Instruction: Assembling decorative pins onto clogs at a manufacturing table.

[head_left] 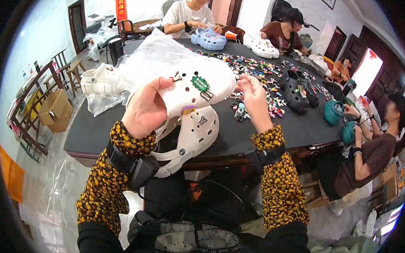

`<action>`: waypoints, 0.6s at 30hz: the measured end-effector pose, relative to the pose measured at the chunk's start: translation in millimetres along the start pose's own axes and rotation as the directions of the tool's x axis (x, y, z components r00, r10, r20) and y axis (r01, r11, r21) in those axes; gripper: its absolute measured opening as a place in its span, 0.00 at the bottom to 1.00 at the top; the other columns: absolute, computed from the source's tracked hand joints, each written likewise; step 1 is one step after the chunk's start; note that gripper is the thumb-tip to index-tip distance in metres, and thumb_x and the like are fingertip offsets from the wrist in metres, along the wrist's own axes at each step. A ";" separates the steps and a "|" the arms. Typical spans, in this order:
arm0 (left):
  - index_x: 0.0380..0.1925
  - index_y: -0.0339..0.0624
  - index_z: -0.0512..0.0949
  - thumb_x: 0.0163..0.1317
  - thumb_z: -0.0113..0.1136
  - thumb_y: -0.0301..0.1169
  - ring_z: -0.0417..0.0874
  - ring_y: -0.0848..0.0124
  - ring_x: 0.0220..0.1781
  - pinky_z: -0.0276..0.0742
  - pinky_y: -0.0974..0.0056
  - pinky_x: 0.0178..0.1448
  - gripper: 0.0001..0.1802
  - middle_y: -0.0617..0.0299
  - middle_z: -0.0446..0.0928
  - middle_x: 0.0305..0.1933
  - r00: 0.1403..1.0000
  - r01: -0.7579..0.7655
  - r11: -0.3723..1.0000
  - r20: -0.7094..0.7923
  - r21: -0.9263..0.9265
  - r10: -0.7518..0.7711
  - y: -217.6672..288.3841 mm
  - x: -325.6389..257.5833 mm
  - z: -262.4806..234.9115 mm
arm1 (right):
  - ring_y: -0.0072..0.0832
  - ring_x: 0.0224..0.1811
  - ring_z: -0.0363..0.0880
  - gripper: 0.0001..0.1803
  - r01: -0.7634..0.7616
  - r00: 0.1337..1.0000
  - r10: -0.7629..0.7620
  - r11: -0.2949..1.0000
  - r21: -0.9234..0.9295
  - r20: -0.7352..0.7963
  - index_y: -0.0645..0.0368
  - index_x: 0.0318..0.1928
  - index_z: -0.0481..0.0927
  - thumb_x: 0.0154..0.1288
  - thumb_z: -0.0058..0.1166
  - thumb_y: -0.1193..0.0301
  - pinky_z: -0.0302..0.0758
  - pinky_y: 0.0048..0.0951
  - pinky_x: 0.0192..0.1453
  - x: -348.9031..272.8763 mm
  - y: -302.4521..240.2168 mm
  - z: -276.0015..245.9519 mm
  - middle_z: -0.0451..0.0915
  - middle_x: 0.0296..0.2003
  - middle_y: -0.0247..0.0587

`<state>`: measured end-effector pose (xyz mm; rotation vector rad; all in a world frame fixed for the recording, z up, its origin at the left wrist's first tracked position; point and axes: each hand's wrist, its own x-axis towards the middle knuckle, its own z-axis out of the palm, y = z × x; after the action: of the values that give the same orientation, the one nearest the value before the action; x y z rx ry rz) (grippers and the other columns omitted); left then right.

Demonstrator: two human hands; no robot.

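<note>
My left hand (148, 107) grips a white clog (223, 78) from its left side, thumb on top and toe pointing right. On its upper are a green charm (198, 83), a small bar-shaped charm (206, 96) and a purple-yellow charm (188, 110); several round holes show bare. Close beside the toe is my right hand (253, 99), its fingers curled in with thumb and forefinger near each other; whatever they pinch, if anything, is too small to make out. A second white clog (204, 134), with a dark charm and a strap, lies beneath at the table's near edge.
Loose colourful charms (269, 77) cover the dark table (108, 134) to the right and beyond. Clear plastic bags (147, 53) and another white clog (99, 80) lie left. Black clogs (296, 96) stand right. Co-workers around the table handle blue (208, 39), white (264, 48) and teal clogs (333, 112).
</note>
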<state>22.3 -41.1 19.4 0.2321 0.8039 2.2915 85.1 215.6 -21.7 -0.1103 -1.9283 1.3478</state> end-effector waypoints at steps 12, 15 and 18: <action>0.50 0.31 0.70 0.63 0.49 0.25 0.77 0.56 0.56 0.70 0.48 0.64 0.16 0.50 0.76 0.54 1.000 0.012 0.999 0.024 0.032 -0.012 -4.9 -1.7 10.7 | 0.19 0.43 0.76 0.42 -0.067 0.948 -0.044 0.941 0.332 0.316 0.65 0.66 0.60 0.64 0.54 0.46 0.76 0.23 0.43 -16.8 -35.2 -5.2 0.77 0.50 0.39; 0.49 0.29 0.69 0.62 0.49 0.23 0.77 0.56 0.56 0.69 0.49 0.65 0.15 0.49 0.75 0.53 1.000 -0.020 0.998 -0.015 0.058 0.021 -6.4 -7.0 18.1 | 0.27 0.51 0.74 0.47 -0.062 0.917 -0.083 0.936 0.347 0.389 0.70 0.66 0.54 0.60 0.61 0.51 0.71 0.27 0.56 -21.9 -47.1 -7.1 0.75 0.52 0.48; 0.49 0.29 0.69 0.62 0.49 0.23 0.77 0.57 0.56 0.69 0.49 0.65 0.15 0.49 0.75 0.53 1.000 0.001 0.998 0.025 0.063 -0.003 -5.1 -7.7 18.0 | 0.29 0.54 0.73 0.49 -0.119 0.921 -0.023 0.933 0.338 0.389 0.70 0.67 0.53 0.57 0.65 0.55 0.69 0.29 0.58 -24.8 -54.0 -5.0 0.74 0.52 0.50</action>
<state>37.5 -34.5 31.0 0.2881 0.8637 2.2588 124.0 184.2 10.8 0.3136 -1.9623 1.8419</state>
